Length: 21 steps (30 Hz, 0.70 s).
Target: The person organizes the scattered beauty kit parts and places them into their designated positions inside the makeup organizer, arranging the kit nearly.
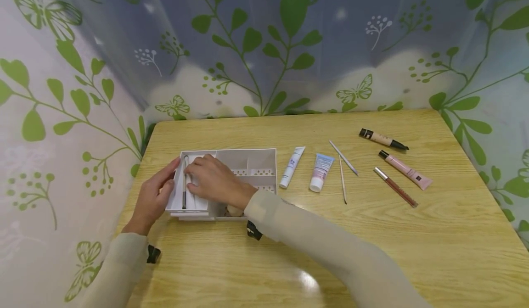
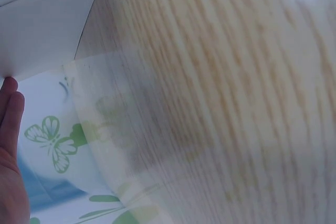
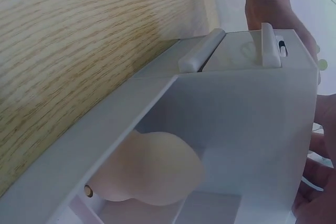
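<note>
A white organizer box (image 1: 246,152) with compartments stands on the left part of the table. My left hand (image 1: 152,197) rests against its left side, fingers fairly straight, the fingertips touching the wall (image 2: 42,30) in the left wrist view. My right hand (image 1: 216,179) reaches over the box into the raised left tray (image 1: 198,203). A slim dark-ended makeup brush (image 1: 184,184) lies lengthwise in that tray, beside the right fingertips. Whether those fingers pinch anything is hidden. A beige, rounded makeup sponge (image 3: 163,169) sits in a front compartment, partly under my right wrist in the head view.
Right of the box lie a white tube (image 1: 292,166), a blue-pink tube (image 1: 321,172) and two thin brushes (image 1: 344,157). Farther right are a concealer tube (image 1: 382,139), a pink tube (image 1: 405,169) and a lip gloss (image 1: 396,187). Patterned curtains (image 1: 264,69) border the table.
</note>
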Tool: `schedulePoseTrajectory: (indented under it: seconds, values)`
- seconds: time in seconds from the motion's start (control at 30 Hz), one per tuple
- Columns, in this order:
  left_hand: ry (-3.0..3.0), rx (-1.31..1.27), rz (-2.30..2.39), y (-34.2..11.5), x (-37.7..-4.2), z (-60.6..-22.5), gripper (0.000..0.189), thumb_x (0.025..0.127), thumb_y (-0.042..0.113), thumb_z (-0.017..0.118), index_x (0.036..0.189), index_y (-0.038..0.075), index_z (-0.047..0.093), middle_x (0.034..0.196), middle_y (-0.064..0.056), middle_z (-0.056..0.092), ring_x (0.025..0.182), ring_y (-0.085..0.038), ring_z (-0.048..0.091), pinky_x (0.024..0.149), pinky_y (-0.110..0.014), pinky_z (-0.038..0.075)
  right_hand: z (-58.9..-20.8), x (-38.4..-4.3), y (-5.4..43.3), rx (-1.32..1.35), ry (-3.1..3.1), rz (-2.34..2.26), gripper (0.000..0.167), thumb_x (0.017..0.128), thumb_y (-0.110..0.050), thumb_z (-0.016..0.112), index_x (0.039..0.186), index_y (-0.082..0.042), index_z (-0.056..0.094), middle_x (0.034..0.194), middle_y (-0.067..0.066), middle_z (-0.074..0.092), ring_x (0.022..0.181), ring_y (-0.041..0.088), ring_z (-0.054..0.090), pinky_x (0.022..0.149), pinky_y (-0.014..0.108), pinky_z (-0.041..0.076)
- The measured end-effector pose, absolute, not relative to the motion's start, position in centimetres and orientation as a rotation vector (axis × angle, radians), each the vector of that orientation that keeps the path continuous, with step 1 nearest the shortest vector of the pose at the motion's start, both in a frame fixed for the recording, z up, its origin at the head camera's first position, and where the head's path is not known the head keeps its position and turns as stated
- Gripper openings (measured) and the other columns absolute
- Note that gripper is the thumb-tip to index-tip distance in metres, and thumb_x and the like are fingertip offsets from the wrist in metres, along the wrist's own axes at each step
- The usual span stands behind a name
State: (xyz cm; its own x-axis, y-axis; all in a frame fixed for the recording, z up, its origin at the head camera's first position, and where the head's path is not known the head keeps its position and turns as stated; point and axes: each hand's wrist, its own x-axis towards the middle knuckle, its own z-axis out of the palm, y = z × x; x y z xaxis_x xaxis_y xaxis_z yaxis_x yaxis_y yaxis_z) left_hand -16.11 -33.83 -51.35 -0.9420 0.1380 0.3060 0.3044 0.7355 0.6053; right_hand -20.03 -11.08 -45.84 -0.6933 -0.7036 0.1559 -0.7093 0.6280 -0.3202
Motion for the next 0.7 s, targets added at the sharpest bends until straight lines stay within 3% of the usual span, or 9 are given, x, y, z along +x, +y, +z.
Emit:
schedulePoseTrajectory:
  seconds: [0.7]
  values:
    - [-2.693, -0.352, -0.988, -33.74, -16.07, -51.26, 0.060, 0.105, 0.003, 0.045, 0.163, 0.015, 0.053, 0.159, -0.019, 0.059, 0.131, -0.047, 0.068, 0.101, 0.003, 0.031, -45.67, -20.10, -11.23, 1.183, -2.843, 0.628, 0.038, 0.112, -0.030, 0.062, 0.145, -0.014, 0.070, 0.147, 0.002, 0.070, 0.125, 0.017, 0.064, 0.108, 0.028, 0.051]
